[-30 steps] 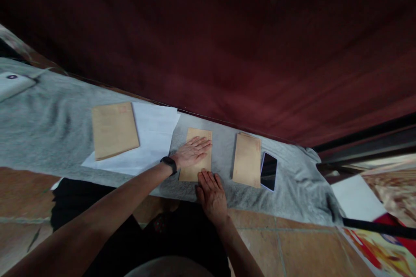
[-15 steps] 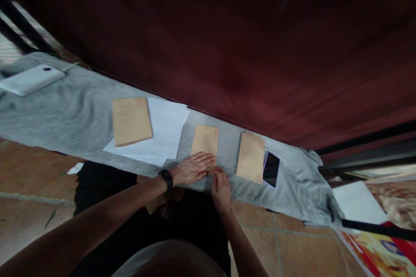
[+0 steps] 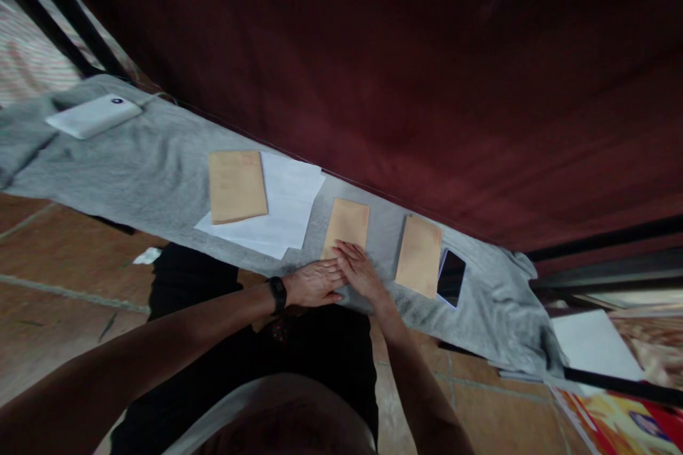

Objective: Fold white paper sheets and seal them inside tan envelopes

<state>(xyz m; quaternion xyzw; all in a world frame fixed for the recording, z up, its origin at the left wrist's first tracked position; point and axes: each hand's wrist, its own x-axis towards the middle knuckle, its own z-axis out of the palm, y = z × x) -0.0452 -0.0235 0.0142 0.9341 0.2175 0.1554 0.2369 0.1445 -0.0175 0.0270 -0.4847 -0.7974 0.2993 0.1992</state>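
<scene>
A small brown envelope (image 3: 348,225) lies on a grey cloth (image 3: 133,163) spread over the floor. My left hand (image 3: 314,282), with a black band on the wrist, lies flat with fingers stretched out at the envelope's near end. My right hand (image 3: 361,269) rests flat beside it, its fingers reaching onto the envelope's lower edge. Both hands press down and grip nothing. A second brown envelope (image 3: 419,256) lies to the right, a larger one (image 3: 237,186) to the left on white paper (image 3: 282,210).
A dark phone (image 3: 451,277) lies against the right envelope. A white power bank (image 3: 93,115) sits at the cloth's far left. A dark red curtain (image 3: 427,85) hangs behind. Tiled floor (image 3: 64,277) lies in front; white paper (image 3: 595,345) and colourful prints (image 3: 624,419) are at the right.
My left hand slid down off the envelope's middle to its near end. My right hand moved up onto the lower edge. The view shifted right.
</scene>
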